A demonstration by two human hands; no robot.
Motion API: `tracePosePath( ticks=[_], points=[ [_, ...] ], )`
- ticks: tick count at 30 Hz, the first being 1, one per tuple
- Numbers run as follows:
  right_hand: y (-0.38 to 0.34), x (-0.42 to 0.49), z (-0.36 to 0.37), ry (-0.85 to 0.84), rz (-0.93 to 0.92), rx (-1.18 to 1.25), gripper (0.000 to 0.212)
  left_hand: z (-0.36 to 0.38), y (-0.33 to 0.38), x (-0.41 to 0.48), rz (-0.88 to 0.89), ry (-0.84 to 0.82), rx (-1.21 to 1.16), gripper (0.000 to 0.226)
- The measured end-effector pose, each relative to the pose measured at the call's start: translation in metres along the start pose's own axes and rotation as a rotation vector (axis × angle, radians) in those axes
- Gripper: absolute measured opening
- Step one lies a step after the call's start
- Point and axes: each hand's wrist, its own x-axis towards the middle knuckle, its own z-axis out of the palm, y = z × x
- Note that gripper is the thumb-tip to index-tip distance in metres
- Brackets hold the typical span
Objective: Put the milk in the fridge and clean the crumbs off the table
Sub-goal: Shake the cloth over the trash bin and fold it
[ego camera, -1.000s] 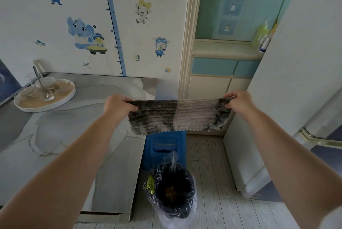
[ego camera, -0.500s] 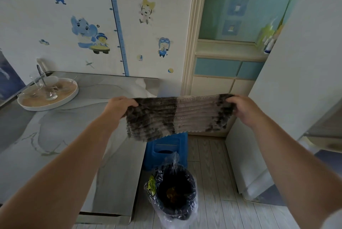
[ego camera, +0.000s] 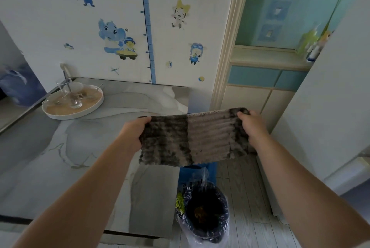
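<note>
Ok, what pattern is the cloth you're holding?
Ribbed cloth, dark mottled grey with one paler beige panel; head view.

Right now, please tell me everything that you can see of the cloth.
The cloth is a plush, ribbed rectangle, fuzzy like microfibre, with ridges running along its length. Its left part and right edge are dark, mottled grey; the band between is paler grey-beige. It is held in the air, spread wide, its top edge rising slightly to the right. The left hand grips its left end and the right hand its upper right corner. It hangs by the table edge, above the bin.
</note>
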Motion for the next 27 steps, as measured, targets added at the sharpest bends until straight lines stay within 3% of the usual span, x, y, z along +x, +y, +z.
tracePosePath(
  ticks=[3, 10, 13, 16, 24, 27],
  points=[
    [-0.010, -0.020, 0.035, -0.038, 0.013, -0.005, 0.025, -0.022, 0.006, -0.001, 0.008, -0.031, -0.031, 0.031],
    [-0.029, -0.058, 0.094, -0.150, -0.026, -0.004, 0.014, -0.042, 0.013, -0.003, 0.068, -0.100, -0.101, 0.033],
    [-0.042, -0.069, 0.126, -0.227, -0.084, -0.043, 0.030, -0.039, 0.020, -0.004, 0.114, -0.139, -0.103, 0.022],
    [-0.050, -0.076, 0.154, -0.324, -0.131, -0.046, 0.030, -0.035, 0.027, -0.001, 0.177, -0.180, -0.094, 0.011],
    [-0.059, -0.060, 0.211, -0.433, -0.230, -0.111, 0.037, -0.024, 0.046, 0.028, 0.340, -0.183, 0.093, 0.011],
    [-0.067, -0.047, 0.223, -0.466, -0.244, -0.013, 0.034, -0.023, 0.064, 0.043, 0.371, -0.152, 0.130, 0.024]
  ],
)
